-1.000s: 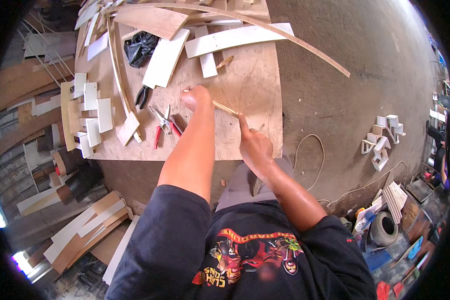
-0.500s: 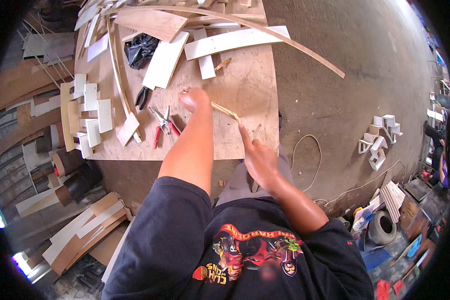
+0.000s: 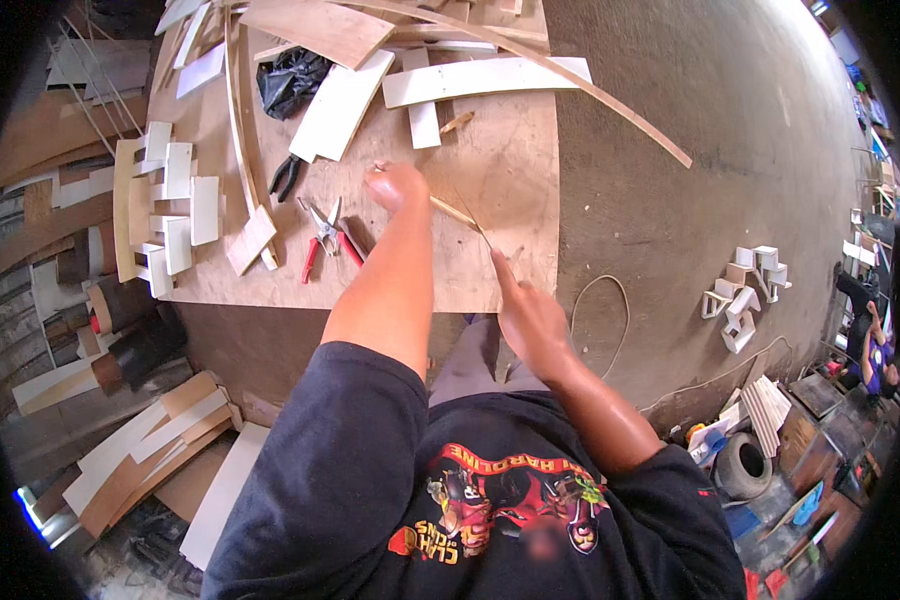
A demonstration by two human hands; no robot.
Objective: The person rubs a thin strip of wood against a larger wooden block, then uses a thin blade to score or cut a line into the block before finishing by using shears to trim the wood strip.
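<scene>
My left hand (image 3: 398,188) is closed around a thin strip of wood (image 3: 452,210), which slants down to the right just above the table. In my right hand (image 3: 532,325) is a thin-bladed knife (image 3: 477,224), its index finger stretched toward the blade. The blade crosses the strip near its lower right end; whether the two touch is unclear. The knife's handle is hidden in my fist. Beside my left forearm lie red-handled pliers (image 3: 326,238), their jaws pointing away from me. Farther left are black-handled pliers (image 3: 286,178).
White and bare boards (image 3: 345,105), a long curved wood strip (image 3: 610,110) and a black plastic bag (image 3: 292,82) cover the far part of the plywood table (image 3: 515,180). A slatted wooden piece (image 3: 175,210) sits at its left edge. Small white wooden pieces (image 3: 745,295) and a cord (image 3: 625,320) lie on the floor.
The knife blade now angles up across the wood strip, where before it lay nearly along it. My right hand has shifted slightly down and right. The whole view has moved a little.
</scene>
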